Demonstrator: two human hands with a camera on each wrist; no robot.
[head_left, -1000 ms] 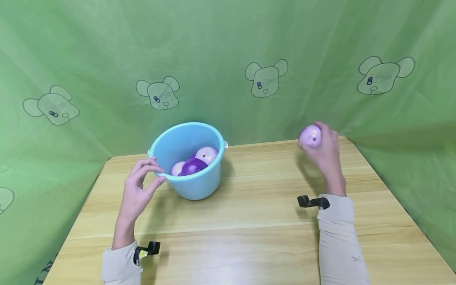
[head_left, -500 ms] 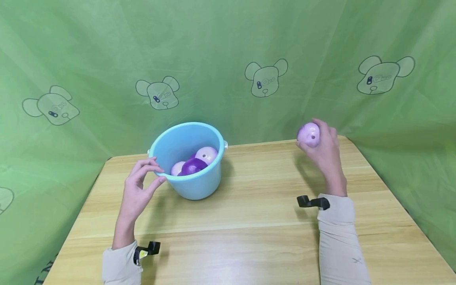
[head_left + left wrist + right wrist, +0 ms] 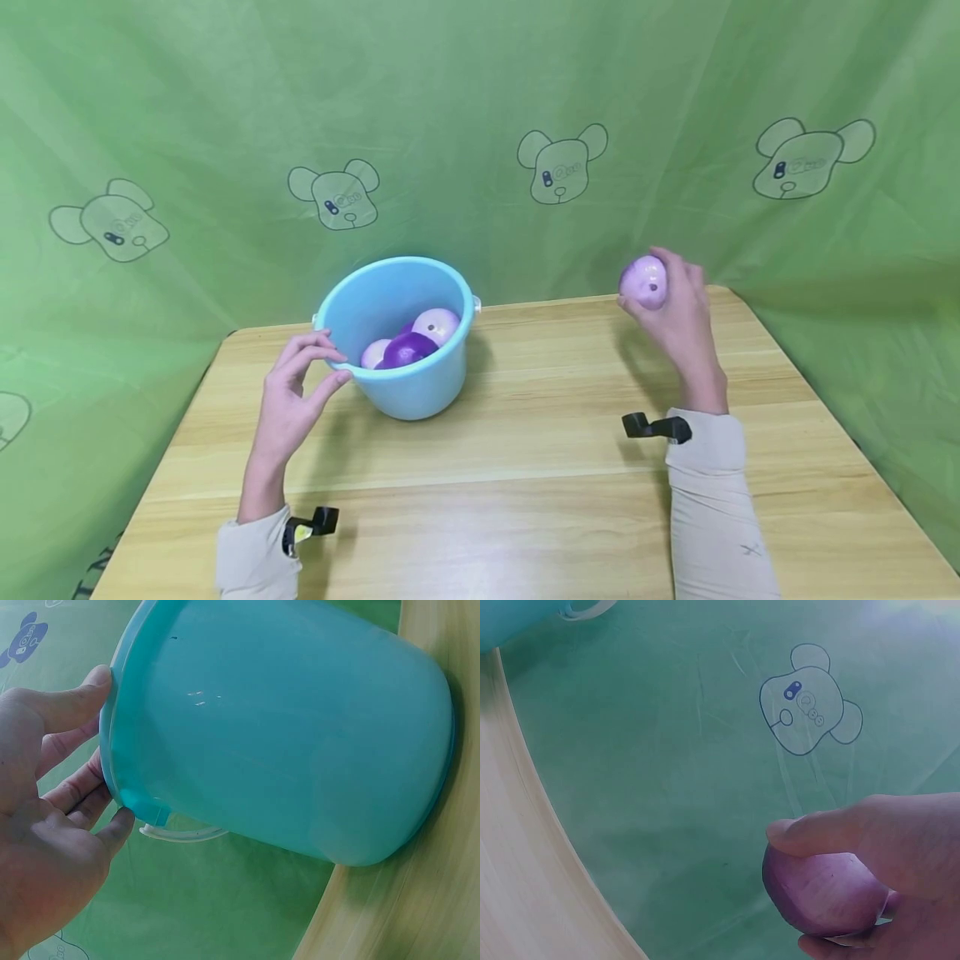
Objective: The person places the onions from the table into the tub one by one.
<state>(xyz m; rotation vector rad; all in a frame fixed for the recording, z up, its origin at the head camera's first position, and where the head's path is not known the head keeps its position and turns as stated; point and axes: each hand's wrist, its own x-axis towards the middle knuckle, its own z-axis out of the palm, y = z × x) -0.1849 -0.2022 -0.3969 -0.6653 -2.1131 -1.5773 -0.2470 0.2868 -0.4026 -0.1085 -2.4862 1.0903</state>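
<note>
My left hand point(image 3: 291, 408) pinches the near-left rim of a light blue bucket point(image 3: 412, 392), thumb on the outside and fingertips at the lip. In the left wrist view the bucket point(image 3: 285, 735) fills most of the picture, with the left hand point(image 3: 52, 780) at its rim. Inside the bucket lie several round fruit-like pieces point(image 3: 408, 349), some deep purple, some pale lilac. Over the table's back right, my right hand point(image 3: 678, 321) grips another round fruit-like piece point(image 3: 643, 283), pale lilac with a dark spot and a purple side. The right wrist view shows this piece point(image 3: 825, 892) between thumb and fingers.
The bucket stands on a light wooden table point(image 3: 540, 433), near its back edge. A green cloth point(image 3: 450, 100) with bear-head outlines hangs behind and at the sides. A pale handle point(image 3: 184, 834) hangs at the bucket's rim.
My right hand has moved slightly left and up with the round lilac piece, toward the bucket's side. The left hand and bucket stay put.
</note>
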